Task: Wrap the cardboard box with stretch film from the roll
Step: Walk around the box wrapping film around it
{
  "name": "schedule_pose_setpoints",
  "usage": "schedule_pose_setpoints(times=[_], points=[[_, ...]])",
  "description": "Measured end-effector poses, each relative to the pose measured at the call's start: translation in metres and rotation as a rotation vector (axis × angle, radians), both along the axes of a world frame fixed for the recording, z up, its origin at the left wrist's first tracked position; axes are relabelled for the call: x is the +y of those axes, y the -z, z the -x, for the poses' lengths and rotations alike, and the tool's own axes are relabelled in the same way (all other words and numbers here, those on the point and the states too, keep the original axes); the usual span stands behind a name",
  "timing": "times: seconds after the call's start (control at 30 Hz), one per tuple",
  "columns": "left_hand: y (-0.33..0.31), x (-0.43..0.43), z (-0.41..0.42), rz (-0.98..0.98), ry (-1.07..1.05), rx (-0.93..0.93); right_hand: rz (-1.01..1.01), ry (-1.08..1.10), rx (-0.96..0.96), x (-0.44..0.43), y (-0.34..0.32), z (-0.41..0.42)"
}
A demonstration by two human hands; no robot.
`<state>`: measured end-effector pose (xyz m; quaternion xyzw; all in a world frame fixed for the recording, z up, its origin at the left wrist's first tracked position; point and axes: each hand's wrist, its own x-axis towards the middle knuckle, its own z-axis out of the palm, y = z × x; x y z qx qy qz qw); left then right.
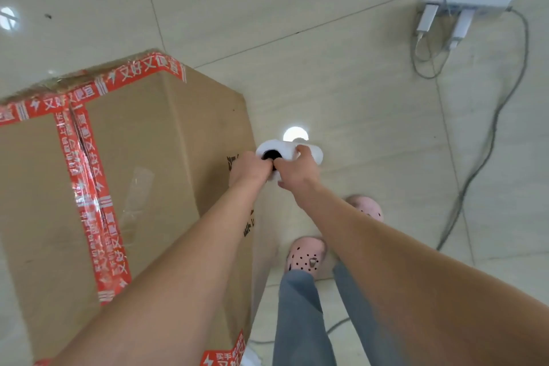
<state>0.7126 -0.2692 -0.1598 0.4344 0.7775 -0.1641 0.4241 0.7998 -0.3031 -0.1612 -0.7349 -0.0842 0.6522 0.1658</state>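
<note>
A big brown cardboard box [142, 163] sealed with red printed tape fills the left of the view; a glossy sheet of stretch film lies over its top. Just off its right side, both hands hold the white stretch film roll [312, 153], which shows a dark core hole. My left hand [248, 168] grips the roll's near end with fingers at the core. From the right, my right hand [297, 171] grips the roll, its thumb curled over the top. The far part of the roll is hidden behind the hands.
Beige floor tiles surround the box. A white power strip [466, 1] with two chargers lies at the upper right, and its grey cable [487, 142] trails down the right side. My feet in pink clogs [306, 258] stand just right of the box.
</note>
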Motion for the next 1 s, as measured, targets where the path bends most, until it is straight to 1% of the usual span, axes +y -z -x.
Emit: schedule_pose_setpoints(times=[0.07,0.13,0.2,0.23,0.3,0.37,0.43,0.53,0.6,0.67,0.73,0.8,0.9,0.97,1.0], points=[[-0.003,0.01,-0.001,-0.073,0.223,-0.028,-0.009,-0.037,-0.021,0.006,0.002,-0.001],[-0.009,0.021,-0.005,-0.117,0.384,-0.034,-0.026,-0.095,-0.029,0.011,0.002,-0.003],[-0.01,0.03,-0.009,-0.1,0.46,-0.006,-0.044,-0.135,-0.034,0.016,0.003,-0.004],[-0.01,0.034,-0.01,-0.076,0.459,0.016,-0.053,-0.155,-0.051,0.019,0.003,-0.005],[-0.008,0.038,-0.011,-0.045,0.405,0.039,-0.082,-0.222,-0.101,0.028,0.003,-0.008],[-0.005,0.039,-0.011,-0.09,0.309,0.05,-0.144,-0.311,-0.15,0.036,0.003,-0.011],[-0.002,0.039,-0.009,-0.138,0.172,0.059,-0.22,-0.347,-0.185,0.044,-0.001,-0.013],[-0.001,0.039,-0.006,-0.173,-0.085,0.091,-0.311,-0.343,-0.23,0.053,-0.003,-0.01],[-0.001,0.04,-0.009,-0.147,-0.232,0.059,-0.262,-0.347,-0.211,0.06,-0.001,-0.007],[-0.004,0.041,-0.013,-0.101,-0.331,-0.036,-0.205,-0.318,-0.15,0.068,-0.003,-0.007],[-0.009,0.046,-0.015,-0.055,-0.339,-0.088,-0.174,-0.334,-0.119,0.079,-0.005,-0.008],[-0.012,0.049,-0.012,-0.063,-0.181,-0.052,-0.156,-0.359,-0.097,0.082,-0.006,-0.009],[-0.016,0.061,-0.004,-0.181,0.201,0.04,-0.149,-0.375,-0.092,0.087,-0.006,-0.008],[-0.02,0.072,-0.003,-0.232,0.389,0.037,-0.139,-0.396,-0.101,0.09,-0.004,-0.007],[-0.022,0.078,-0.004,-0.229,0.427,0.008,-0.131,-0.41,-0.096,0.09,-0.003,-0.007]])
